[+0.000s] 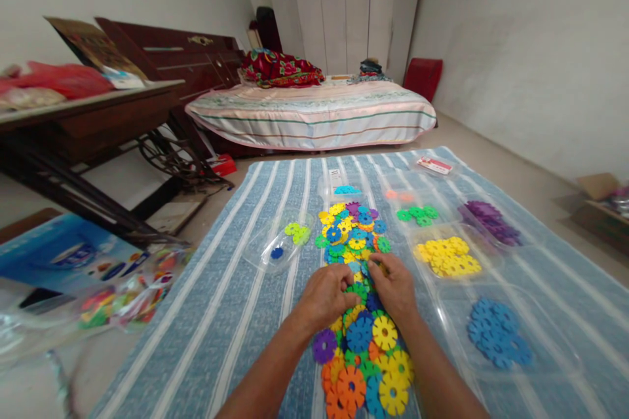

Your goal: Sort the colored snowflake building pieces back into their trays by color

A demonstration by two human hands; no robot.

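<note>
A long heap of mixed, slotted plastic flower discs point(360, 334) runs down the middle of the striped cloth, in yellow, blue, green, orange and purple. Over its middle, my left hand point(327, 293) has loosely bent fingers, with a gap between thumb and fingertips beside a green disc point(360, 290). Opposite it, my right hand point(394, 287) has its thumb and fingers drawn together at the heap; whatever they pinch is hidden. On the right, clear trays hold blue discs point(496, 334), yellow discs point(448, 256), purple discs point(490, 221) and green discs point(417, 215).
A clear tray point(260, 254) left of the heap holds lime and dark blue discs. Light blue discs point(347, 190) sit in a tray beyond it. A card point(434, 165) lies at the far right corner. Behind stands a bed point(309, 118); a sewing-machine table point(93, 108) is at left.
</note>
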